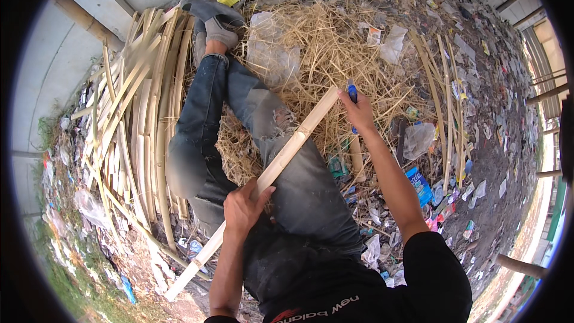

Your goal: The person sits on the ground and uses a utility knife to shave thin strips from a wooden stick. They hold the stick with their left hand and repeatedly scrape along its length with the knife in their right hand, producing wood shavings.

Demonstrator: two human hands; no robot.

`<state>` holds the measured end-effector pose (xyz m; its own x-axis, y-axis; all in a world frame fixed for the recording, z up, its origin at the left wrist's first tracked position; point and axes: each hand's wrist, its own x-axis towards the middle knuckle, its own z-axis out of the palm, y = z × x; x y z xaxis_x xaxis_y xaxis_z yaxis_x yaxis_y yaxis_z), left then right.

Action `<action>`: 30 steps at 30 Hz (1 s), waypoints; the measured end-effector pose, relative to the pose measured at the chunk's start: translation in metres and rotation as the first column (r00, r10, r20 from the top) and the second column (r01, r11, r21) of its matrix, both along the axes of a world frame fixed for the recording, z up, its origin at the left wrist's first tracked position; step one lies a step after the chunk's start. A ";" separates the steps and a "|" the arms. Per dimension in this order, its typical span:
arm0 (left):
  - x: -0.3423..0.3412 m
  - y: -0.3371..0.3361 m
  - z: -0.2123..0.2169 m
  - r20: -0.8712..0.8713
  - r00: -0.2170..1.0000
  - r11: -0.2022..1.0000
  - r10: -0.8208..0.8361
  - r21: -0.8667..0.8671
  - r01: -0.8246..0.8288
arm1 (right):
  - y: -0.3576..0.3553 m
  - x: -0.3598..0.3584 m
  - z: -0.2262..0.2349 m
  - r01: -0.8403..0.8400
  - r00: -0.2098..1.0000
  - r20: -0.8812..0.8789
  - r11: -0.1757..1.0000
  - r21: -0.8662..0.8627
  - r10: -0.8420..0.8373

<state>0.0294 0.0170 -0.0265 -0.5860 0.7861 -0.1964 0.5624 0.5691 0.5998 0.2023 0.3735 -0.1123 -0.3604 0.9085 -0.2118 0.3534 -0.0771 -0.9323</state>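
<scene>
A long, pale split-bamboo strip (281, 164) lies diagonally across my lap, from the lower left up to the right. My left hand (244, 208) is closed around its middle, thumb on the near side. Close to the strip's upper end, my right hand (360, 113) grips a blue utility knife (353, 93); its short blade tip points away from me. The right fingertips touch or nearly touch the strip's end; which one I cannot tell. My legs in torn dark jeans (305, 185) stretch out beneath the strip.
A pile of bamboo strips (143, 125) lies to the left of my legs, beside a grey wall (54, 78). Thin shavings (329, 42) cover the ground ahead. More strips (445, 107) lie at the right among scattered litter and a blue packet (420, 186).
</scene>
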 end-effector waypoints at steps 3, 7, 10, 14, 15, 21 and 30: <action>0.001 -0.002 -0.005 -0.028 1.000 1.000 0.003 0.009 -0.002 | -0.014 -0.005 0.011 -0.075 0.996 0.063 0.988 0.133 0.067; 0.003 0.000 -0.005 -0.036 0.999 1.000 0.012 0.009 -0.012 | -0.062 -0.007 0.009 -0.268 0.956 0.156 0.956 0.121 0.249; 0.002 -0.003 -0.007 -0.038 0.999 1.000 0.022 0.017 -0.021 | -0.083 -0.007 0.025 -0.404 0.905 0.168 0.914 0.045 0.392; 0.002 -0.004 -0.008 -0.054 0.998 0.999 0.024 0.025 -0.023 | -0.046 0.003 0.014 -0.176 0.974 0.175 0.969 0.174 0.145; 0.002 -0.004 -0.009 -0.065 0.997 0.999 0.029 0.029 -0.027 | -0.033 0.004 0.018 -0.182 0.961 0.241 0.965 0.186 0.135; 0.006 -0.001 -0.011 -0.063 0.997 0.999 0.041 0.031 -0.039 | -0.021 0.007 0.038 -0.265 0.875 0.474 0.917 0.298 0.098; 0.003 0.000 -0.010 -0.077 0.997 1.000 0.012 0.010 -0.012 | -0.029 0.001 0.041 -0.192 0.893 0.435 0.971 0.139 0.115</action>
<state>0.0325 0.0174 -0.0360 -0.6085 0.7805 -0.1433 0.6001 0.5708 0.5604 0.2034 0.3440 -0.0709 -0.4107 0.8852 -0.2186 0.7092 0.1594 -0.6868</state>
